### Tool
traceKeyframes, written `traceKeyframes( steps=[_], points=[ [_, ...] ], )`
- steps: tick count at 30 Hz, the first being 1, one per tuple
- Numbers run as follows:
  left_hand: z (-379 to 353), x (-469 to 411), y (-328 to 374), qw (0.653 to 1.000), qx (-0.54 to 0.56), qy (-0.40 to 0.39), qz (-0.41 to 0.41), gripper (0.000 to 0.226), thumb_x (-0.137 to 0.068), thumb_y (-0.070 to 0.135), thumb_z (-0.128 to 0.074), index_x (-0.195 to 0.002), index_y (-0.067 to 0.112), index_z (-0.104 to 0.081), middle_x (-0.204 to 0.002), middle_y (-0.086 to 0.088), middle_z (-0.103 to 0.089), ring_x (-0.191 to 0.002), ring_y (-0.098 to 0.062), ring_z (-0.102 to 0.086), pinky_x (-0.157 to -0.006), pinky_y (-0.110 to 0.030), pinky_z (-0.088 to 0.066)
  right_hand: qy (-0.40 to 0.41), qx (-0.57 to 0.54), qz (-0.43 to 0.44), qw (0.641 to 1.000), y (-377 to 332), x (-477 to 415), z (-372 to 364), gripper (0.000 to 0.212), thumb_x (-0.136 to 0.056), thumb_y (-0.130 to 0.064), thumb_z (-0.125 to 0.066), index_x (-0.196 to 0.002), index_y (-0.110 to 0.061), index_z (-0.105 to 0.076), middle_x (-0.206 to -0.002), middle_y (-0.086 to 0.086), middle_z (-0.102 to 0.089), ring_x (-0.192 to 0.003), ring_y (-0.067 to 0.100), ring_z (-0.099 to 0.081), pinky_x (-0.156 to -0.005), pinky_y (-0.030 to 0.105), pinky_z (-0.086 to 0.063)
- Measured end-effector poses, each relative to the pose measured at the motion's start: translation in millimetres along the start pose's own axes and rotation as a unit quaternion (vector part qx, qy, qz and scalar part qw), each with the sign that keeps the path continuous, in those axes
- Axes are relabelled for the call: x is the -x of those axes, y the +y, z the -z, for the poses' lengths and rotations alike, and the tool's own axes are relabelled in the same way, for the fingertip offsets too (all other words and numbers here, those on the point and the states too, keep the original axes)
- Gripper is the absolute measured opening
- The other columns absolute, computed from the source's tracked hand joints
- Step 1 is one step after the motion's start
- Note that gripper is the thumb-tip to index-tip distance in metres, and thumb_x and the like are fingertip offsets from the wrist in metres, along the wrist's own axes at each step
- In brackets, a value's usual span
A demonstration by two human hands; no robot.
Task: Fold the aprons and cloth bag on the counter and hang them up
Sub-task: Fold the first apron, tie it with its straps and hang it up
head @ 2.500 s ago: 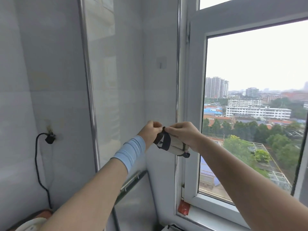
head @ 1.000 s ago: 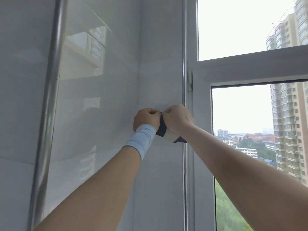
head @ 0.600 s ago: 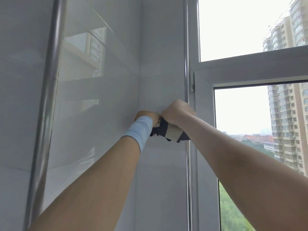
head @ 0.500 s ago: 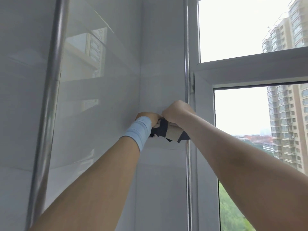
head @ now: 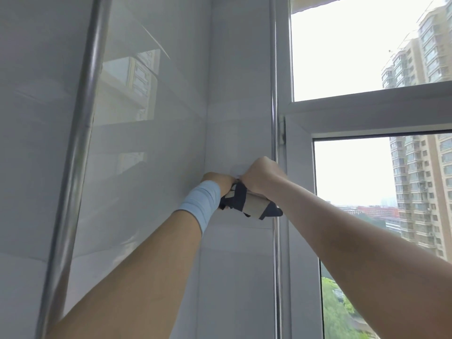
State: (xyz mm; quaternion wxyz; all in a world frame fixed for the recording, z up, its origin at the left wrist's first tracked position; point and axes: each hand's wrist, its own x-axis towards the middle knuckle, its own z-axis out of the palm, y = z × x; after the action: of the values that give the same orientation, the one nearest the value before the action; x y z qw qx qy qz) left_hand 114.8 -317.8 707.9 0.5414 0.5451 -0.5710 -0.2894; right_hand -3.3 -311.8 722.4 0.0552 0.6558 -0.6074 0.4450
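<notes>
Folded beige-and-navy cloth bundle [head: 254, 205] had risen to white tiled wall [head: 234, 94]. Left hand [head: 217, 179] and right hand [head: 263, 176] both gripped it. Hanging likely underway; hook unseen.

A steel pipe [head: 274, 94] stands upright between tiled wall [head: 234, 69] and window frame [head: 367, 113].

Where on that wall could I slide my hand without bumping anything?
Bare wall runs above the left hand and right hand, between the corner and the thin pipe, and again below the folded cloth. The wide shiny panel beside the thick pipe is bare too. It is crowded where both hands grip the cloth.
</notes>
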Motion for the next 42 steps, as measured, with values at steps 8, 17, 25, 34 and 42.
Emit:
traceKeyframes(
  steps=[8,17,25,34,42],
  points=[
    [-2.6,5.0,-3.0,0.998,-0.059,0.025,-0.003,0.029,-0.096,0.015,-0.048,-0.070,0.005,-0.053,-0.077,-0.015,-0.055,-0.075,-0.027,-0.057,-0.067,-0.034,-0.051,0.017,0.008,0.046,0.999,10.1,3.1,-6.3,0.019,-0.084,-0.037,-0.066,-0.086,-0.019,-0.072,-0.085,0.001,-0.068,-0.070,0.022,-0.061,-0.051,0.024,-0.042],
    [-7.5,21.5,-35.8,0.990,0.037,0.055,-0.120,0.026,-0.090,0.027,-0.048,-0.080,0.016,-0.069,-0.082,-0.006,-0.066,-0.079,-0.028,-0.063,-0.070,-0.043,-0.060,-0.010,-0.036,0.140,0.990,25.1,27.5,-8.2,0.028,-0.095,-0.023,-0.050,-0.081,-0.028,-0.073,-0.073,-0.002,-0.064,-0.072,0.022,-0.056,-0.053,0.025,-0.039],
    [-0.3,15.7,-63.9,0.936,-0.209,0.123,-0.253,0.033,-0.099,0.032,-0.033,-0.073,0.030,-0.053,-0.099,-0.007,-0.060,-0.087,-0.027,-0.057,-0.071,-0.032,-0.043,0.036,0.098,0.224,0.969,46.0,51.6,-26.8,0.038,-0.104,-0.032,-0.028,-0.116,-0.022,-0.062,-0.104,0.004,-0.055,-0.104,0.027,-0.047,-0.088,0.038,-0.039],
    [10.4,44.1,-67.4,0.917,-0.288,0.055,-0.271,0.050,-0.096,0.039,-0.040,-0.144,0.025,-0.039,-0.148,-0.001,-0.039,-0.131,-0.023,-0.041,-0.109,-0.041,-0.036,-0.014,0.154,0.246,0.957,57.3,79.0,-23.0,0.067,-0.098,-0.055,-0.030,-0.155,-0.024,-0.009,-0.157,-0.001,-0.024,-0.141,0.024,-0.023,-0.112,0.044,-0.027],
    [-4.2,128.3,-89.5,0.892,-0.216,0.181,-0.353,0.033,-0.095,0.026,-0.049,-0.127,0.021,-0.055,-0.126,-0.001,-0.052,-0.116,-0.021,-0.046,-0.094,-0.030,-0.040,0.076,0.039,0.250,0.965,95.1,158.7,1.7,0.052,-0.099,-0.046,-0.040,-0.147,-0.030,-0.033,-0.160,0.000,-0.020,-0.145,0.022,-0.021,-0.116,0.042,-0.020]
  ],
)
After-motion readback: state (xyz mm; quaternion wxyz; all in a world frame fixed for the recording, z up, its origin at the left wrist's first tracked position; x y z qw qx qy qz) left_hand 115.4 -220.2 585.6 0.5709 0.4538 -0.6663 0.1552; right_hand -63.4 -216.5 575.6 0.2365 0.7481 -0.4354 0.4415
